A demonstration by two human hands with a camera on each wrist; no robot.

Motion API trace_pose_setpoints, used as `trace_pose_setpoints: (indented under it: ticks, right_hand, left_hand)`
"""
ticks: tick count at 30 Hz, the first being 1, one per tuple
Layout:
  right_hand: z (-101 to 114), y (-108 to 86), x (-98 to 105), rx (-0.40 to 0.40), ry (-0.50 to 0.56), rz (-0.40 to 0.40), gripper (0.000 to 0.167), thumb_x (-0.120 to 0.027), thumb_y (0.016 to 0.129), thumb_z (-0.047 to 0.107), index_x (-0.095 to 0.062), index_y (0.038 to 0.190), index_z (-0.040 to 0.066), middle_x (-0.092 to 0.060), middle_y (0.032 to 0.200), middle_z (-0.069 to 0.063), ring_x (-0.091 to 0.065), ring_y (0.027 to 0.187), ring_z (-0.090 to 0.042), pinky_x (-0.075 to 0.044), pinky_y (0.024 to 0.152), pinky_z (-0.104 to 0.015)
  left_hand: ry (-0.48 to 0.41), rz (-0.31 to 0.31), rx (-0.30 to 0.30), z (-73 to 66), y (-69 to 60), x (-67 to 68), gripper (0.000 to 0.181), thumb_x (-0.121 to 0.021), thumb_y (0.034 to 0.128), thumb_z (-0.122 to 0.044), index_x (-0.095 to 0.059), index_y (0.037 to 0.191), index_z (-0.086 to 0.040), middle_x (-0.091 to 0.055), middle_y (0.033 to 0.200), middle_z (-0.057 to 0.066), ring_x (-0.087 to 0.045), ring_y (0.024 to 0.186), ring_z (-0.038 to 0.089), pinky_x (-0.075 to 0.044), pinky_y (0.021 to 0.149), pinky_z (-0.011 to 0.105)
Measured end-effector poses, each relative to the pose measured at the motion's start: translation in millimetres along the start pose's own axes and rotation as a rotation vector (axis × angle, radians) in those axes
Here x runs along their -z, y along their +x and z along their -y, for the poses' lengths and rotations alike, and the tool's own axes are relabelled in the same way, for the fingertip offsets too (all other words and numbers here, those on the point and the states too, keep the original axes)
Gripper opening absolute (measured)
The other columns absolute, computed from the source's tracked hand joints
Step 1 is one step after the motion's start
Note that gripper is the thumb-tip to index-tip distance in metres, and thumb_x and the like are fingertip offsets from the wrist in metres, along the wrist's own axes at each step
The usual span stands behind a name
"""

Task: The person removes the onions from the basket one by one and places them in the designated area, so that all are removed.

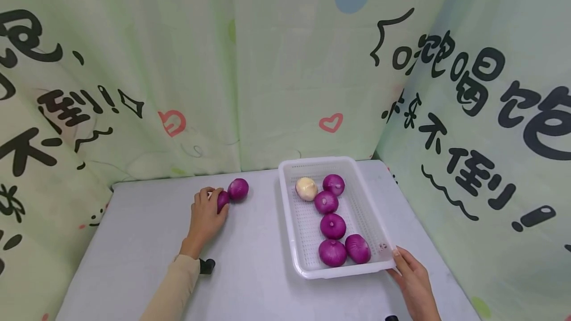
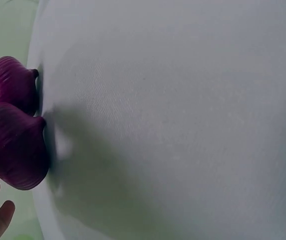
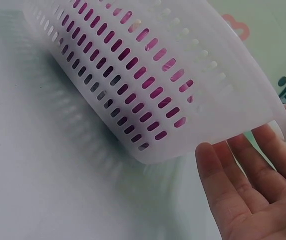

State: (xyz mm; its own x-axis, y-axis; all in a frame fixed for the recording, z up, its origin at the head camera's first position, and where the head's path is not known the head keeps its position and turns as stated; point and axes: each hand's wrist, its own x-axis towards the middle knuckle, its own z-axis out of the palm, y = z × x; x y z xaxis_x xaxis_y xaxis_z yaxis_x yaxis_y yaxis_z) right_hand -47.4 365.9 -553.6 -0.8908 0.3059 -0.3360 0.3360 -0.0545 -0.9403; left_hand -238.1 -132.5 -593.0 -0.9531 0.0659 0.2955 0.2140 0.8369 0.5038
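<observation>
My left hand (image 1: 207, 214) holds a red onion (image 1: 222, 201) on the table, thumb at one side and fingers at the other. Its outer fingers (image 2: 2, 216) spread away from that onion (image 2: 15, 150) in the left wrist view. Touching it or very close is a second red onion (image 1: 238, 189). With my right hand (image 1: 412, 279) I grip the near right corner of a white perforated plastic basket (image 1: 294, 241). Inside lie several red onions (image 1: 332, 226) and one pale, peeled-looking onion (image 1: 306, 188). The right wrist view shows fingers (image 3: 217, 180) under the basket's rim (image 3: 277, 107).
A white table (image 1: 147, 241) carries everything. Pale green printed curtains (image 1: 285, 63) rise behind it and along both sides. A black wrist mount (image 1: 207, 266) sticks out by the left sleeve.
</observation>
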Motion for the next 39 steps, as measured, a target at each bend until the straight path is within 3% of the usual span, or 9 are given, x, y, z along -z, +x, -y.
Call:
trace_pose_setpoints:
  ticks: [7,17,24,29,35,39]
  right_hand:
    - [0,0.7,0,0.002,-0.006,0.003,0.033,-0.057,0.107,0.040,-0.062,0.132,0.019,-0.063,0.108,0.032,-0.062,0.103,0.012,-0.057,0.089,-0.016]
    - [0,0.0,-1,0.014,0.000,0.007,0.035,-0.056,0.107,0.039,-0.061,0.134,0.016,-0.063,0.109,0.031,-0.062,0.105,0.013,-0.057,0.090,-0.016]
    - [-3,0.3,0,0.052,0.038,0.018,0.016,-0.055,0.108,0.033,-0.066,0.120,0.028,-0.065,0.109,0.029,-0.062,0.105,0.012,-0.057,0.088,-0.016]
    - [-5,0.1,2,0.071,0.045,0.022,0.019,-0.055,0.109,0.031,-0.067,0.123,0.025,-0.066,0.109,0.028,-0.062,0.105,0.012,-0.057,0.088,-0.016]
    - [-4,0.3,0,0.048,0.005,0.008,0.039,-0.055,0.108,0.036,-0.060,0.136,0.010,-0.065,0.110,0.030,-0.062,0.105,0.013,-0.057,0.089,-0.016]
    - [-3,0.0,0,0.038,0.002,0.005,0.039,-0.055,0.108,0.038,-0.060,0.135,0.011,-0.064,0.109,0.030,-0.061,0.105,0.013,-0.057,0.089,-0.016]
  left_hand:
    - [0.028,-0.049,-0.040,-7.6,-2.1,3.1,0.040,-0.072,0.0947,-0.023,-0.065,0.130,-0.006,-0.051,0.136,0.022,-0.046,0.128,0.045,-0.044,0.095,0.063]
    - [0.015,-0.105,-0.113,-34.4,-2.9,6.5,0.042,-0.075,0.0919,-0.022,-0.066,0.129,-0.004,-0.053,0.133,0.022,-0.049,0.125,0.046,-0.047,0.090,0.061]
    - [-0.020,-0.099,-0.196,-66.6,-5.3,9.2,0.042,-0.076,0.0909,-0.020,-0.066,0.129,-0.005,-0.055,0.134,0.023,-0.051,0.126,0.046,-0.047,0.100,0.064]
    - [-0.049,-0.053,-0.259,-91.6,-8.7,8.8,0.042,-0.075,0.0931,-0.023,-0.065,0.132,-0.010,-0.056,0.136,0.021,-0.052,0.128,0.041,-0.050,0.097,0.061]
    - [-0.091,0.053,-0.285,-120.3,-14.1,10.5,0.042,-0.073,0.0954,-0.026,-0.064,0.135,-0.013,-0.053,0.142,0.018,-0.048,0.133,0.039,-0.048,0.099,0.061]
    - [-0.121,0.122,-0.319,-139.3,-19.5,9.8,0.042,-0.072,0.0966,-0.028,-0.063,0.135,-0.014,-0.052,0.146,0.017,-0.047,0.135,0.038,-0.046,0.104,0.061]
